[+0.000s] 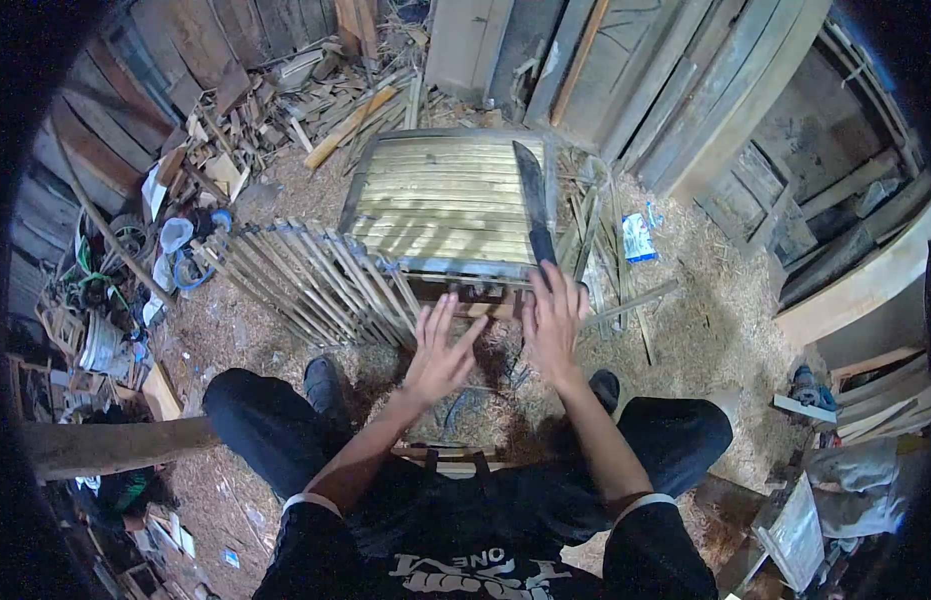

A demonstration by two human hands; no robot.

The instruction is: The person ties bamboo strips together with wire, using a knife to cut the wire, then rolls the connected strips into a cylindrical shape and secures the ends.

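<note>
A machete (530, 185) with a dark blade and a black handle lies along the right side of a low wooden-framed panel (440, 190) of bamboo slats. My right hand (555, 325) is at the handle's near end, fingers stretched forward and overlapping it in this view. My left hand (440, 355) is held over the panel's near edge with fingers spread, nothing in it. Left of it, a row of thin bamboo sticks (315, 285) leans against the panel's left front corner.
Scrap wood (235, 140) is heaped at the back left. Long planks (675, 100) lean against the back right wall. A blue-and-white packet (638, 238) lies on the shaving-strewn floor right of the panel. A thick wooden beam (125, 448) juts in from the left.
</note>
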